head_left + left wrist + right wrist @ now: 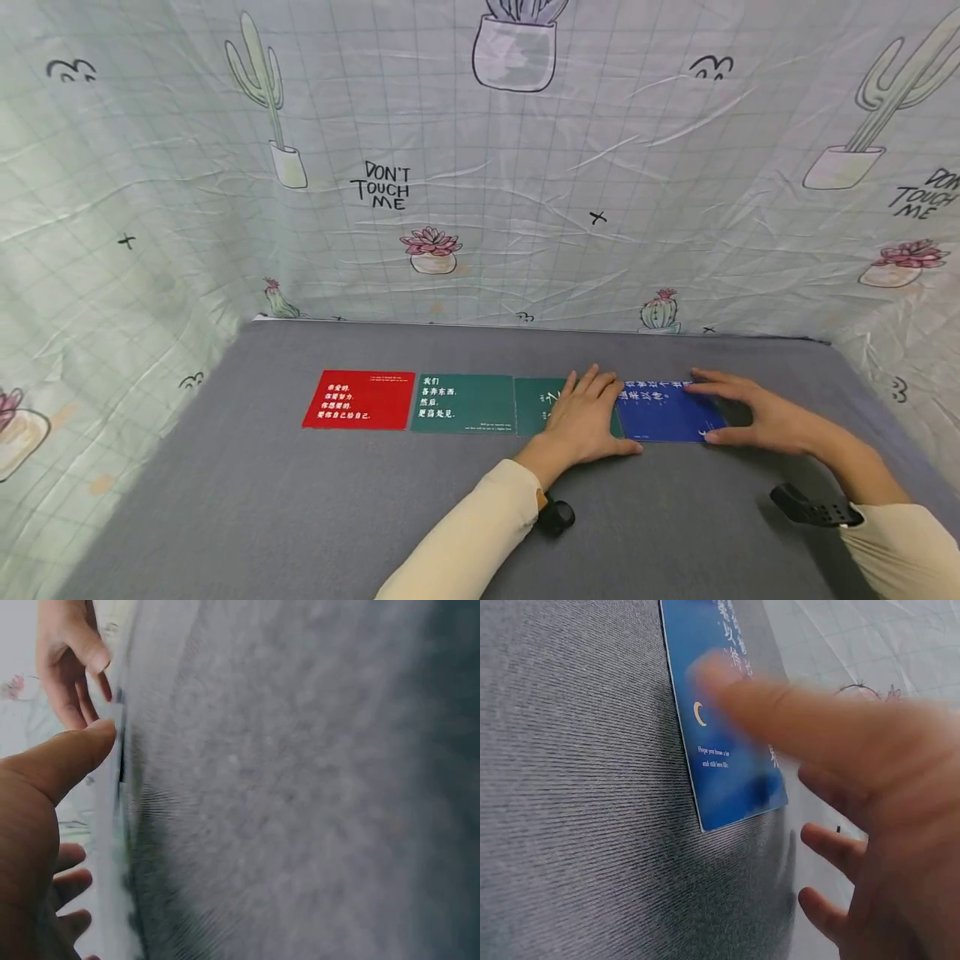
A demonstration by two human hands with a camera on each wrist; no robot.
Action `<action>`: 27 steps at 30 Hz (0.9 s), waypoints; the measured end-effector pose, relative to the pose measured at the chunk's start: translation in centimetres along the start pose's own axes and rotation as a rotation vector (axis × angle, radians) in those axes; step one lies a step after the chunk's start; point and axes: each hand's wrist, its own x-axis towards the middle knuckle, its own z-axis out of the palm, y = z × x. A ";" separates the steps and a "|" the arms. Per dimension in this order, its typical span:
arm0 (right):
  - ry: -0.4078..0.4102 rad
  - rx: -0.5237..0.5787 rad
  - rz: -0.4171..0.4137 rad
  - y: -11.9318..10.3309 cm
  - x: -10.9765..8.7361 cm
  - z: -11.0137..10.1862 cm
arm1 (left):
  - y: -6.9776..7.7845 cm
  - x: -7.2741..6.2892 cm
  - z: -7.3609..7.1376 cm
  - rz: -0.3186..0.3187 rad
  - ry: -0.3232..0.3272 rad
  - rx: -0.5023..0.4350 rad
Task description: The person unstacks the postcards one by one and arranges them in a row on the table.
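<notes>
My left hand (585, 421) lies spread over a second green card (531, 400), hiding much of it, its thumb by the left end of a blue card (663, 412). Around the blue card's right end is my right hand (761, 417), thumb near the lower corner and fingers near the upper edge. In the right wrist view the blurred thumb is over the blue card (735, 791), which shows a small yellow moon. Whether that thumb touches it I cannot tell. Further left lie a green card (465, 404) with white writing and a red card (360, 400).
The cards lie in one row on the grey tabletop (300, 508), near its back edge. Behind and at the sides hangs a pale checked cloth (525, 150) printed with cacti. Both wrists carry black straps.
</notes>
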 end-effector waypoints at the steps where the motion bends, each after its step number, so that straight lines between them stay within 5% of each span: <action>1: 0.024 -0.004 0.005 -0.2 -0.1 0.0 | -0.1 -0.2 -0.2 0.003 0.012 -0.019; 7: 0.197 0.016 0.020 -1.6 -1.5 0.6 | -1.4 -2.7 -1.9 0.062 0.092 -0.169; 15: 0.339 -0.035 0.062 -3.6 -3.7 1.0 | -4.0 -7.7 -4.7 0.111 0.141 -0.284; 21: 0.404 -0.074 0.107 -4.8 -4.5 1.3 | -7.6 -11.6 -7.1 0.121 0.295 -0.409; 27: 0.466 -0.153 0.036 -5.3 -5.3 1.4 | -12.3 -15.9 -9.1 0.115 0.400 -0.335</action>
